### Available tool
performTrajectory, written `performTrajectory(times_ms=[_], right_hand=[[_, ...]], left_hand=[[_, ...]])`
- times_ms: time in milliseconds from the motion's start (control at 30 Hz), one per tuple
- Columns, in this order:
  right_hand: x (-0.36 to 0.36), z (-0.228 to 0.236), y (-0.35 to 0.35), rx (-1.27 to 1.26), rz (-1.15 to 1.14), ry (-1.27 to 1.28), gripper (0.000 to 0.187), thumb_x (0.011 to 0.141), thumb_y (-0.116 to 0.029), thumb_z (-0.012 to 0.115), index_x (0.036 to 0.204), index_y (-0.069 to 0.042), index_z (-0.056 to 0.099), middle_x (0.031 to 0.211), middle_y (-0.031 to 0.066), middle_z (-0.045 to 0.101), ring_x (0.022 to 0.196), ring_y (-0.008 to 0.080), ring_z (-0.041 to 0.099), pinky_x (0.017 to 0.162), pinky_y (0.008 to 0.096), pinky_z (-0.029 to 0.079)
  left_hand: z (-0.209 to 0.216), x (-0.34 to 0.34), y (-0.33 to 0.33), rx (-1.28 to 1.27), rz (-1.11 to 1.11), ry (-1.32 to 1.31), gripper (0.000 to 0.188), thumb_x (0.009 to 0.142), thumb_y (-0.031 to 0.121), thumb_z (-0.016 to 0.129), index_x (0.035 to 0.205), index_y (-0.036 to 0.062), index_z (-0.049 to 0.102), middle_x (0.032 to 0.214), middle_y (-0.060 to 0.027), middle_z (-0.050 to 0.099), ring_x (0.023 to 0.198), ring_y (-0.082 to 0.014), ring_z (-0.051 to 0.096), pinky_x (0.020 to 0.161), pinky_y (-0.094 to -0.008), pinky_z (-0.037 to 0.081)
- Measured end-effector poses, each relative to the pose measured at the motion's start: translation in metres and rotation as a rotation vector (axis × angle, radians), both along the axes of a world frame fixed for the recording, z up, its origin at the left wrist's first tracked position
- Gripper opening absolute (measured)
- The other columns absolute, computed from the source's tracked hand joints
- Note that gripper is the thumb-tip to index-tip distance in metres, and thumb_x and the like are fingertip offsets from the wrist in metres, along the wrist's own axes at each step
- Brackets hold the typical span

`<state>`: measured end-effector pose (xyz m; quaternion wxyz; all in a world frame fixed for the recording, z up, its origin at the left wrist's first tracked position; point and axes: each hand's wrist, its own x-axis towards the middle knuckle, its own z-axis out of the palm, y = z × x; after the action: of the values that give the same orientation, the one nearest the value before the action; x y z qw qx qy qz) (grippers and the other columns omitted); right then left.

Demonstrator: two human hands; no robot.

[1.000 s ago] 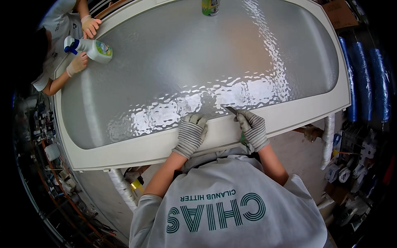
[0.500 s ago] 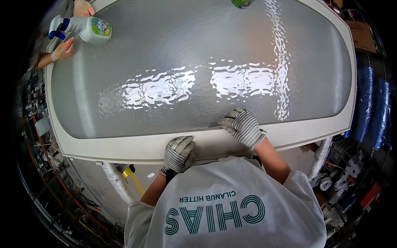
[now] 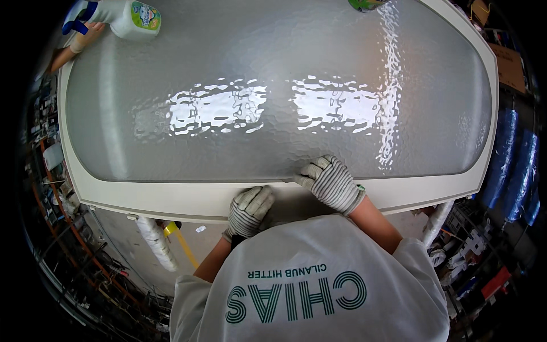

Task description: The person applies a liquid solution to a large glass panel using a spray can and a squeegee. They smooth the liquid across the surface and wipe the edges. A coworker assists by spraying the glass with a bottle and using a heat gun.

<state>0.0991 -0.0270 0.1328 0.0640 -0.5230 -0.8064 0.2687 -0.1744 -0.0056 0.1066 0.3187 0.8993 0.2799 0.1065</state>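
Note:
A large table [image 3: 165, 191] lies in front of me, with an off-white frame around a rippled, grey, glossy panel [image 3: 228, 154]. My right hand [image 3: 331, 181], in a grey striped glove, is closed at the near seam between panel and frame. Its thumb and fingers pinch together by a short, thin dark sliver [image 3: 286, 181] along that seam; whatever they grip is too small to make out. My left hand [image 3: 249, 211], gloved alike, has its fingers curled in over the near frame. Anything inside those fingers is hidden.
A white spray bottle [image 3: 128, 20] with a blue trigger lies on the panel at far left, by another person's hand [image 3: 88, 37]. A green container [image 3: 367, 4] is at the far edge. Wrapped legs [image 3: 156, 245] stand below the frame; blue-wrapped rolls [image 3: 501, 159] are at right.
The view has shifted slightly, and the other person's upper hand has left the picture. My right hand has slid a little left along the seam; my left stays at the frame.

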Motion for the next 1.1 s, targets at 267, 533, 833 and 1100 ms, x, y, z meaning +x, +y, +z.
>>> performTrajectory(times_ms=[267,533,833,1100], right_hand=[[-0.01,-0.009,0.008,-0.021,-0.059,0.018,0.028,0.088,-0.02,0.052,0.109,-0.018,0.07,0.106,0.004,0.066,0.097,0.0236,0.061,0.085,0.04,0.049],[-0.03,-0.01,0.035,-0.061,0.102,-0.014,0.033,0.09,-0.021,0.052,0.121,-0.024,0.064,0.099,0.0053,0.062,0.095,0.0243,0.06,0.087,0.0393,0.05],[-0.029,-0.014,0.044,-0.023,0.152,0.035,0.035,0.087,-0.021,0.051,0.118,-0.021,0.066,0.094,0.0047,0.06,0.092,0.023,0.059,0.089,0.0399,0.047],[-0.033,-0.001,0.055,-0.106,0.231,-0.048,0.035,0.087,-0.019,0.053,0.12,-0.019,0.064,0.096,0.0041,0.061,0.095,0.0227,0.059,0.091,0.0393,0.047]], left_hand=[[-0.001,0.0,0.0,-0.001,-0.003,0.03,0.04,0.07,0.021,0.069,0.107,0.0052,0.068,0.119,-0.0115,0.065,0.104,-0.0294,0.062,0.09,-0.0436,0.05],[-0.002,0.0,0.0,0.039,0.004,0.024,0.032,0.073,0.018,0.068,0.103,0.0059,0.07,0.118,-0.0095,0.066,0.104,-0.0269,0.062,0.088,-0.0427,0.051],[0.002,0.002,0.002,0.036,0.021,-0.003,0.027,0.074,0.016,0.066,0.098,0.0048,0.07,0.114,-0.0095,0.067,0.102,-0.0263,0.064,0.087,-0.0419,0.052],[0.01,0.007,0.005,0.023,0.078,0.037,0.028,0.075,0.016,0.064,0.1,0.0031,0.069,0.112,-0.0104,0.067,0.1,-0.0275,0.064,0.086,-0.0413,0.052]])
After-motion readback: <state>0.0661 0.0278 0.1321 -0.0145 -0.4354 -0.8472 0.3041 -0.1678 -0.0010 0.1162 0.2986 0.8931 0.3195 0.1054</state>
